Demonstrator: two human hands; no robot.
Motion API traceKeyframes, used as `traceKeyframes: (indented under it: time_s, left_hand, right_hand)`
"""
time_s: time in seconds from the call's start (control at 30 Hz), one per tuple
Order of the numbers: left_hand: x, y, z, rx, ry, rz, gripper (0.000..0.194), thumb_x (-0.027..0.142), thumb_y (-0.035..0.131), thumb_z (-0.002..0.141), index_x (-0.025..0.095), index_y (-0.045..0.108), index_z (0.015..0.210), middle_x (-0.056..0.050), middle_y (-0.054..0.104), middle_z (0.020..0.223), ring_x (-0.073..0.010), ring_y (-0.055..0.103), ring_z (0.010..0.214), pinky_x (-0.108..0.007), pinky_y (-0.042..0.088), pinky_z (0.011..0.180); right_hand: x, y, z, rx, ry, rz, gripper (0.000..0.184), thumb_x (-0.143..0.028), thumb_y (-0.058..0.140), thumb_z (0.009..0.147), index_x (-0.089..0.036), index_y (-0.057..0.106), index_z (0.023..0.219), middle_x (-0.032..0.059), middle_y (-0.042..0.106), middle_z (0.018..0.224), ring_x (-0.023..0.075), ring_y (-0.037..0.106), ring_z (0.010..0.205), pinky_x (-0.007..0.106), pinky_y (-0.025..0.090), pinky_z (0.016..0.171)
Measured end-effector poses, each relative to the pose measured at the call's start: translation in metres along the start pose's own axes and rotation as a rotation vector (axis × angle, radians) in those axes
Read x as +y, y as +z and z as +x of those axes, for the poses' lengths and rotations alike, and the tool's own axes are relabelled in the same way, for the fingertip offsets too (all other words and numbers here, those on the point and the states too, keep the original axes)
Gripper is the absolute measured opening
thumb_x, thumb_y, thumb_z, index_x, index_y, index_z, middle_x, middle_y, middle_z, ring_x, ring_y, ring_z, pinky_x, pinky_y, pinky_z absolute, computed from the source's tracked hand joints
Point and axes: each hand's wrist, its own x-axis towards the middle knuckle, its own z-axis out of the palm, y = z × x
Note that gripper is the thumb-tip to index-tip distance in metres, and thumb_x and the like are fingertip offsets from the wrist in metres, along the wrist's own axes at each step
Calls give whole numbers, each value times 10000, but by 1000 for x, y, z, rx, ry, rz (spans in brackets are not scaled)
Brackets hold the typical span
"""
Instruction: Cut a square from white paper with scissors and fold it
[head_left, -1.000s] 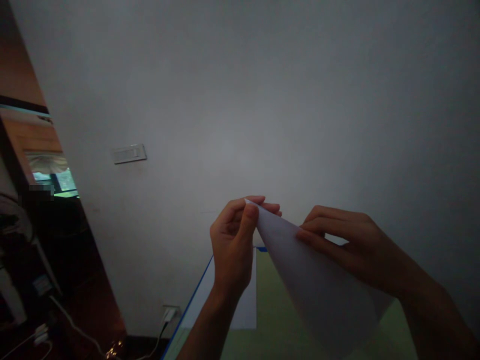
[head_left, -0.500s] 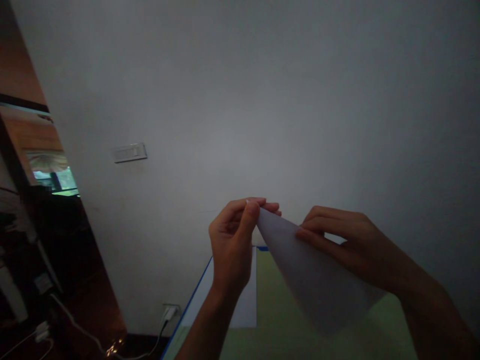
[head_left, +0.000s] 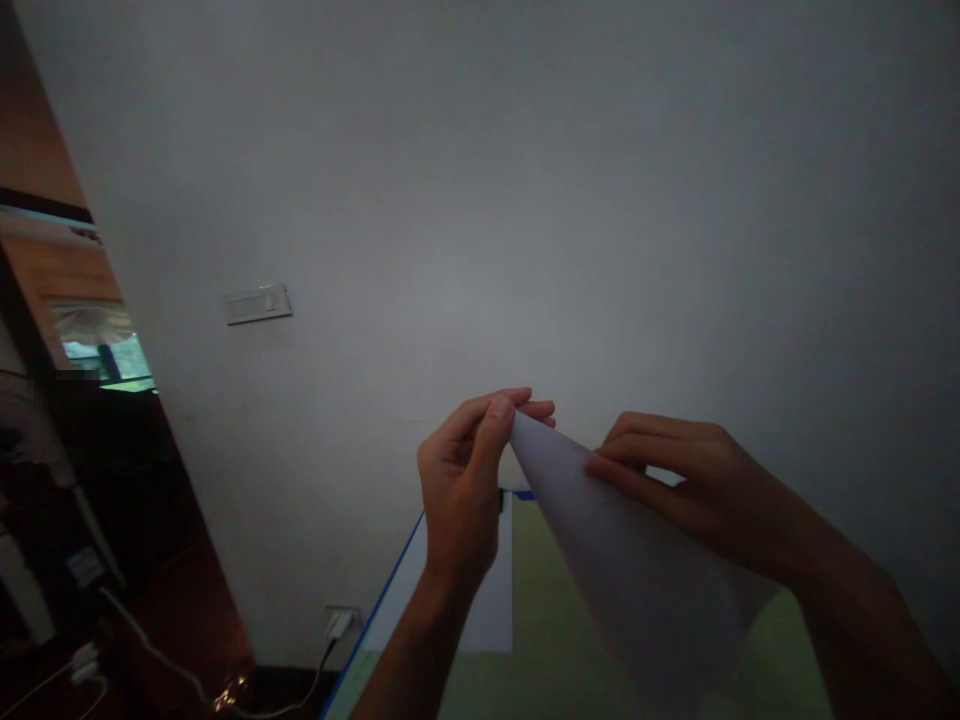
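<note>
Paper [head_left: 622,570] took centre stage, held up above the green table [head_left: 551,620], its narrow corner pointing up and leftward, its lower part drooping out of focus. In came the left hand [head_left: 465,480], pinching that corner under its thumb; the right hand [head_left: 697,480] gripped the upper edge farther along, thumb on the near face (its other fingertips hid behind). A good hold here likely called for light, steady pressure at both points and a taut edge between, with no squeeze hard enough to crease. Below, a second white sheet [head_left: 491,605] lay flat by the blue rim, partly behind the left forearm. Beyond rose a plain wall [head_left: 480,200] with a switch plate [head_left: 259,304]; low down sat a plug [head_left: 341,625], and far left glowed a window [head_left: 127,362].
</note>
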Motion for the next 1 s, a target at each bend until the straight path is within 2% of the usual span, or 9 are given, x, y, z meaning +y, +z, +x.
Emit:
traceKeyframes:
  time_s: [0.27,0.4,0.53,0.7,0.87,1.0]
  left_hand:
    - [1,2,-1,9,17,-1,219,328,625,912,156,752,960,-89,774,893,-218,741,824,-353,602,795]
    - [-1,1,0,-36,2,-13,229,325,616,918,161,754,1000,-100,770,954,-214,736,828,-355,595,800]
    - [4,-2,-1,-85,-36,33,258,345,648,899,166,733,1064,-113,764,1017,-211,729,871,-333,586,802]
    - [10,-2,-2,-172,-92,29,225,331,707,854,157,733,993,-109,772,960,-216,727,893,-308,581,772]
    - [9,-1,-1,-110,-73,36,181,336,699,858,158,715,889,-87,769,883,-189,721,813,-285,565,736]
    - [5,-1,0,-104,-76,30,185,340,681,871,157,700,853,-81,760,862,-171,701,756,-262,550,677]
  right_hand:
    - [4,0,0,-32,6,44,233,-320,502,998,-208,662,870,24,649,843,138,605,748,256,446,677]
    - [5,-1,-1,-56,11,73,252,-323,499,999,-204,651,837,17,648,827,132,602,739,255,448,677]
    - [-1,-2,-1,0,65,72,251,-342,513,990,-210,650,828,9,641,806,129,591,720,247,441,647]
    - [-12,-3,3,26,96,74,263,-352,491,1000,-212,637,833,7,633,799,127,584,718,236,446,640]
    - [-15,-3,5,40,77,83,262,-343,493,1000,-207,641,832,16,633,797,132,584,719,242,451,639]
    - [-12,-3,3,21,57,147,202,-340,533,980,-221,673,897,21,654,836,140,605,750,244,475,655]
